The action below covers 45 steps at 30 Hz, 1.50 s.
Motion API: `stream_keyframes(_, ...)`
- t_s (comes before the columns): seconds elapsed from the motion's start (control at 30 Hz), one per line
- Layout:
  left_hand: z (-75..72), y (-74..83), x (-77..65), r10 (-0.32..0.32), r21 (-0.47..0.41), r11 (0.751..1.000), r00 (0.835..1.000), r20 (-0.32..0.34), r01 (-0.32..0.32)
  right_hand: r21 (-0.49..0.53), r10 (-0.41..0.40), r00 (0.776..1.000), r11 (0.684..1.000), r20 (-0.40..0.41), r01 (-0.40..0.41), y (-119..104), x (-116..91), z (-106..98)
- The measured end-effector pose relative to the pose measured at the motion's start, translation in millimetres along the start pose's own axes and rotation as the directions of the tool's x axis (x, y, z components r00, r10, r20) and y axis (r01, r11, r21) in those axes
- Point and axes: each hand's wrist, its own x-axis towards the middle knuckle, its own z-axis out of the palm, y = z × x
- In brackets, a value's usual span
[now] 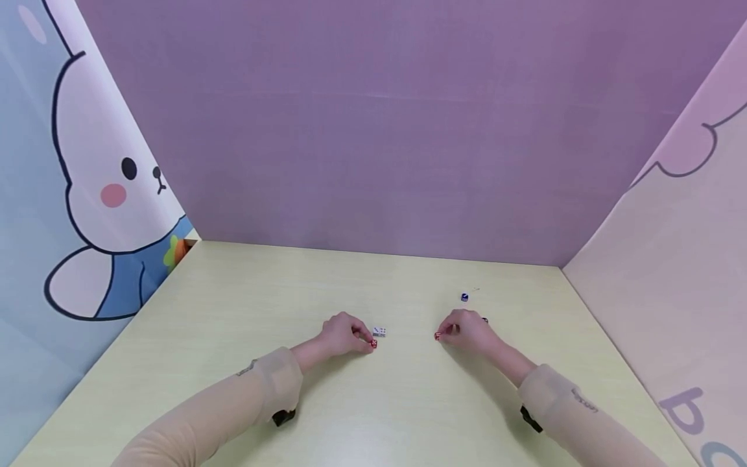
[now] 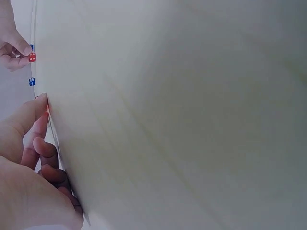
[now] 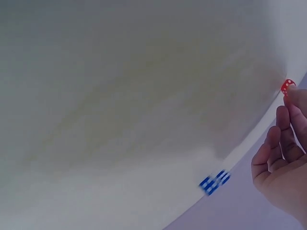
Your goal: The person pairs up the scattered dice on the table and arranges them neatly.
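Observation:
My left hand (image 1: 343, 335) pinches a red die (image 1: 374, 344) between thumb and fingertips, low over the table. Just behind that die sit two white dice (image 1: 379, 331), side by side. In the left wrist view the left hand's fingers (image 2: 36, 112) mostly hide the red die. Over on the right, my right hand (image 1: 471, 331) pinches another red die (image 1: 437, 336), whose white pips show beside the thumb in the right wrist view (image 3: 288, 87). Near the right hand are two blue dice: one farther back (image 1: 464, 297), the other (image 1: 485, 320) partly hidden behind the hand.
The pale wooden table (image 1: 373, 408) carries all the dice. A purple cloth wall (image 1: 373, 130) rises at its far edge. Printed cloth panels stand on the left (image 1: 35, 272) and right (image 1: 671, 279). A small faint mark (image 1: 476, 289) lies near the farther blue die.

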Motion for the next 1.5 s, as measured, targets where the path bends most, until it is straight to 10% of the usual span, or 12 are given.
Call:
stream_keyframes(0.3,1.7,1.6,9.8,-0.015,0.0,1.0,1.0,-0.007,0.015,0.029,-0.134,0.991,0.99,-0.03,0.135,-18,2,10)
stream_keyframes(0.77,3.9,4.4,16.4,-0.022,-0.005,1.0,0.999,-0.034,0.022,-0.015,-0.078,0.997,0.997,0.004,0.078,-55,17,28)
stream_keyframes(1.5,7.4,9.6,15.0,0.007,0.017,1.0,0.998,-0.069,-0.006,-0.131,-0.227,0.972,0.967,-0.054,0.218,-77,35,45)
